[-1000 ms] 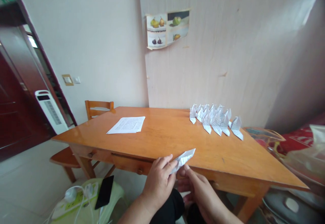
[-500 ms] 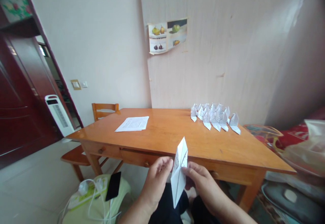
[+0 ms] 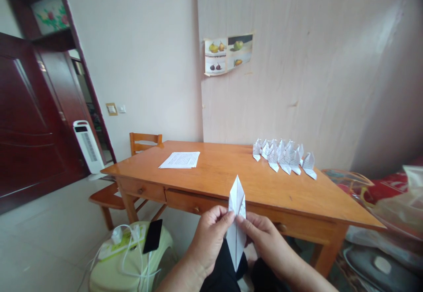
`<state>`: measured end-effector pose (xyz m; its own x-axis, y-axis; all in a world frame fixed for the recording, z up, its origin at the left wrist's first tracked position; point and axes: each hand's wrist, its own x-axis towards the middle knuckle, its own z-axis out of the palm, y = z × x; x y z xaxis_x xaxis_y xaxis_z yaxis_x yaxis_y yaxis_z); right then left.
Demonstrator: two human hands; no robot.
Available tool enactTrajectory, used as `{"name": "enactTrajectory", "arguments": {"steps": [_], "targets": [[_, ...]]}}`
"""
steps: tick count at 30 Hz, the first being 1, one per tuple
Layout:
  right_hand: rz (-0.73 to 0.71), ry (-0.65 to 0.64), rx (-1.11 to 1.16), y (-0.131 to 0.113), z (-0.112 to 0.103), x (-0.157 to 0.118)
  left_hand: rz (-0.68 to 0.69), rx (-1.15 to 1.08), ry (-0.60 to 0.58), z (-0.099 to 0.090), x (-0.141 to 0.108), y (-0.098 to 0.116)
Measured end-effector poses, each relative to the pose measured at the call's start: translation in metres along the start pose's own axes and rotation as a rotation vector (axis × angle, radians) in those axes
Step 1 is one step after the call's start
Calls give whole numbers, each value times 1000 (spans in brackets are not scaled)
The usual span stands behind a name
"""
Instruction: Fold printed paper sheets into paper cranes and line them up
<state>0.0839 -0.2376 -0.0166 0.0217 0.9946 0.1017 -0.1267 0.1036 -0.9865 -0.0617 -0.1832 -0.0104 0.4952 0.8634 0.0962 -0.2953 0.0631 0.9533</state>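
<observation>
A long, narrow folded white paper (image 3: 237, 239), pointed at top and bottom with a crease down its middle, is held upright in front of the table's near edge. My left hand (image 3: 213, 234) pinches its left side, thumb on the front face. From the right, my right hand (image 3: 264, 234) grips it at the same height, thumb also on the front. Fingers behind the paper are hidden. Several folded paper pieces (image 3: 284, 157) stand grouped at the table's back right. A stack of printed sheets (image 3: 180, 160) lies on the left part of the table.
The wooden table (image 3: 224, 164) stands against the wall. At lower left, a pale green stool (image 3: 109, 274) holds a power strip, white cables and a black phone (image 3: 153, 236). A wooden chair (image 3: 145, 138) is behind the table's left end. Bags (image 3: 393, 199) lie at right.
The folded paper has turned to face the camera more squarely. My left thumb has moved right onto its front. The view has shifted, so the room appears further right.
</observation>
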Motion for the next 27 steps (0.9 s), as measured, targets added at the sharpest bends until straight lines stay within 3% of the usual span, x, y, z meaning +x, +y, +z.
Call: {"name": "enactTrajectory", "arguments": {"steps": [20, 27], "targets": [[51, -27, 41, 8, -10, -1, -13, -66, 105, 18, -1, -10], [59, -66, 4, 3, -8, -5, 20, -44, 197, 17, 6, -8]]}}
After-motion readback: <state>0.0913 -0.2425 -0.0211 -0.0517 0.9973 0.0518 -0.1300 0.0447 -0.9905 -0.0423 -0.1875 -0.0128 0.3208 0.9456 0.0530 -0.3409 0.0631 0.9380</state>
